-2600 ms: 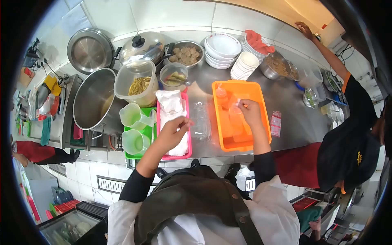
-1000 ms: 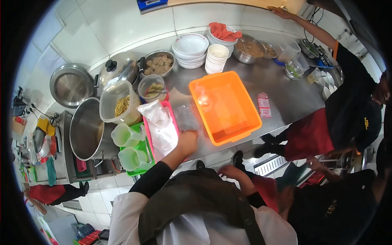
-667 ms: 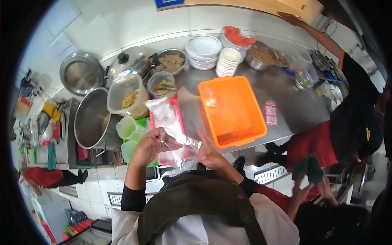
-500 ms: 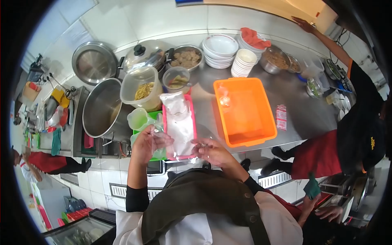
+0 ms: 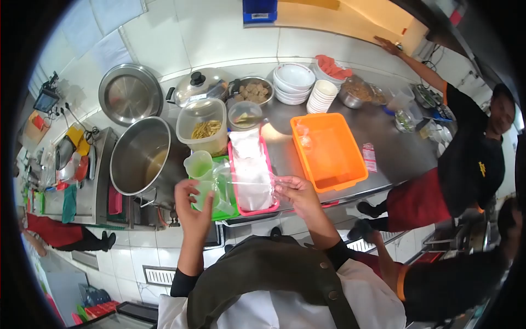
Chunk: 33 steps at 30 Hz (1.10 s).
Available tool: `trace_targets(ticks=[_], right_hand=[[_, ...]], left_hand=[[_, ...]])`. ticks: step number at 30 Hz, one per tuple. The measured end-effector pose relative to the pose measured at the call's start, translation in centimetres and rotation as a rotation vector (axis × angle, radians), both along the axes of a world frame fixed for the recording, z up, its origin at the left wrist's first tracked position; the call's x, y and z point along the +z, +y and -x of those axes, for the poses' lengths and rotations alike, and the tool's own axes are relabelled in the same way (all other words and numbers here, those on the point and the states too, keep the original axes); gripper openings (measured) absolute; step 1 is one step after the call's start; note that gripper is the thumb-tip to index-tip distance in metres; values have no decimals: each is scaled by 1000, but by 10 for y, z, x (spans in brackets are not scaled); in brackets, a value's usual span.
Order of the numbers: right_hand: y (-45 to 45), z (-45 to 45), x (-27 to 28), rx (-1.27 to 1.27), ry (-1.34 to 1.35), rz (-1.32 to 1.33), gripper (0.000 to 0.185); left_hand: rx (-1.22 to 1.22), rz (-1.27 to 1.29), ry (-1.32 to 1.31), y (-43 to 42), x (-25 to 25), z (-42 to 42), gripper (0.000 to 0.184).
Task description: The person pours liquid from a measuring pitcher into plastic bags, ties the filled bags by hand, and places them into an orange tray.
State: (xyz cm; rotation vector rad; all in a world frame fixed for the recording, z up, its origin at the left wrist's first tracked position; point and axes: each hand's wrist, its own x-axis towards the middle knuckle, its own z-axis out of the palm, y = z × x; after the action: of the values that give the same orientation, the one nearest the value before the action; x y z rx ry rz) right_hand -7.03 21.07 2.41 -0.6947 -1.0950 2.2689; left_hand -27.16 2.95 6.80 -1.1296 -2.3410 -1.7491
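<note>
My right hand (image 5: 296, 193) pinches one end of a clear plastic bag (image 5: 246, 183), which stretches left over the pink tray. My left hand (image 5: 194, 204) is raised beside the bag's other end, thumb and fingers apart, in front of the green jugs. White packets (image 5: 253, 175) lie in the pink tray (image 5: 275, 204). Left of it, a green tray (image 5: 230, 210) bears two translucent jugs (image 5: 198, 163). The orange tub (image 5: 335, 153) stands to the right with a small clear plastic item (image 5: 304, 140) inside.
A large steel pot (image 5: 141, 159), a tub of green pieces (image 5: 203, 127) and a lidded pan (image 5: 200, 88) stand left. White bowls (image 5: 293, 79) and stacked cups (image 5: 322, 97) are behind. Right are a pink packet (image 5: 369, 157) and a person (image 5: 466, 159); another person's arm (image 5: 389, 263) is lower right.
My hands came together at the clear bag after reaching apart. Since the latest earlier frame, my left hand has opened away from the bag and my right hand has moved slightly right.
</note>
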Motion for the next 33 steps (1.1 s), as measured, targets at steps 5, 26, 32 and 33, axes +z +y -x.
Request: trace_targets(ticks=[5, 26, 32, 33], right_hand=[[-54, 12, 1, -232, -48, -208, 19], [-98, -39, -11, -574, -253, -616, 13], [-73, -41, -35, -72, 265, 34, 7], [-66, -42, -42, 23, 429, 238, 8]], left_hand=[[-632, 158, -330, 19, 9, -59, 28], [-1017, -85, -1474, 53, -65, -78, 20], [-1034, 140, -1595, 56, -46, -70, 29], [-1072, 199, -1542, 56, -50, -66, 29]])
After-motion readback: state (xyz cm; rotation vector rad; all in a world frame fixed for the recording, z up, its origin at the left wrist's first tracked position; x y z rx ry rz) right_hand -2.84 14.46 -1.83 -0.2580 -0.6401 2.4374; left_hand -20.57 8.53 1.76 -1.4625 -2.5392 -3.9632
